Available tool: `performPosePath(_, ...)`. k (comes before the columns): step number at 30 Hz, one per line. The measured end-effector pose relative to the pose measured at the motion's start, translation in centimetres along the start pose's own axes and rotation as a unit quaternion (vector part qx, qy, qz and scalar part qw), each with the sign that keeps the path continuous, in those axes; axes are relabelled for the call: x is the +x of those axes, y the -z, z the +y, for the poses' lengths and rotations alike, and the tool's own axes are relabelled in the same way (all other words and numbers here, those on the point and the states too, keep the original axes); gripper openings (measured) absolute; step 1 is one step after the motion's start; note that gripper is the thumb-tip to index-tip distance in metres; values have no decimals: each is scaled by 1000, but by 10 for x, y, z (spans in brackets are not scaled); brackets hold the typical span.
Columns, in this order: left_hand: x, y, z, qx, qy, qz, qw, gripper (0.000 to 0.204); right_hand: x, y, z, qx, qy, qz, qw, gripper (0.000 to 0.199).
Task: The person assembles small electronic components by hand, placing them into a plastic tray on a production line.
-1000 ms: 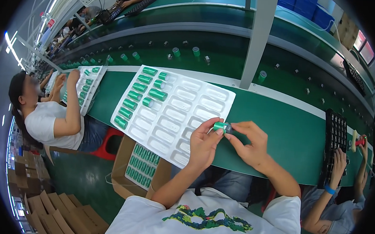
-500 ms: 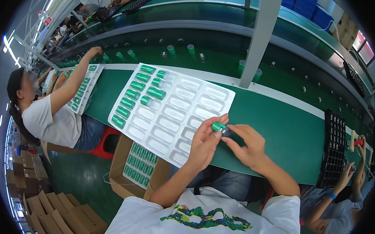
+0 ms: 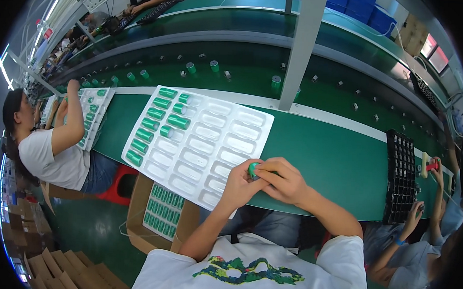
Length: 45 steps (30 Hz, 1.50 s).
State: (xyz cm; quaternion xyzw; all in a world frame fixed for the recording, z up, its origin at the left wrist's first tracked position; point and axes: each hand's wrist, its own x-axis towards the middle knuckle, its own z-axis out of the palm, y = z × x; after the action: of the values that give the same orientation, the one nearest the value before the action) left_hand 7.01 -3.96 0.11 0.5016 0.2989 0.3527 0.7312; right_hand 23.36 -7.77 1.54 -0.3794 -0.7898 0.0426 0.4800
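Observation:
In front of my chest a short green cylinder (image 3: 252, 169) is held between both hands; fingers cover most of it, and its end is hidden. My left hand (image 3: 238, 188) is closed around the cylinder at the tray's near right edge. From the right, my right hand (image 3: 283, 180) pinches the same piece, its fingers bent over the end. The white plastic tray (image 3: 264, 128) lies slanted on the green bench, partly behind my left hand. Green cylinders (image 3: 150, 124) lie in the tray's left column, and several more occupy the second column; the other pockets hold none.
A conveyor (image 3: 250, 82) beyond the bench carries green cylinders and small metal parts. A metal post (image 3: 302, 49) rises at its edge. An open cardboard box (image 3: 188, 221) with packed trays stands below left. Co-workers sit both sides; a black tray (image 3: 400, 177) lies right.
My right hand has closed in over the cylinder's end, hiding the dark grey part that showed before. The whole view has shifted slightly; the neighbour's raised arm at left has lowered.

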Motion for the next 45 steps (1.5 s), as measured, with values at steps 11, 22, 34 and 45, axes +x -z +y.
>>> performPosePath(11,-8,11,16,173,2,-22,985,53,-10,0,16,-63,72,1,995,34)
performPosePath(22,26,197,64,570,-111,385,718,40,-5,111,219,-357,-309,173,865,38)
performPosePath(34,9,218,60,465,-210,396,763,47,-19,140,226,-478,-278,170,815,41)
performPosePath(45,-35,111,47,-289,84,-12,953,37,-54,144,235,-403,-333,12,853,27)
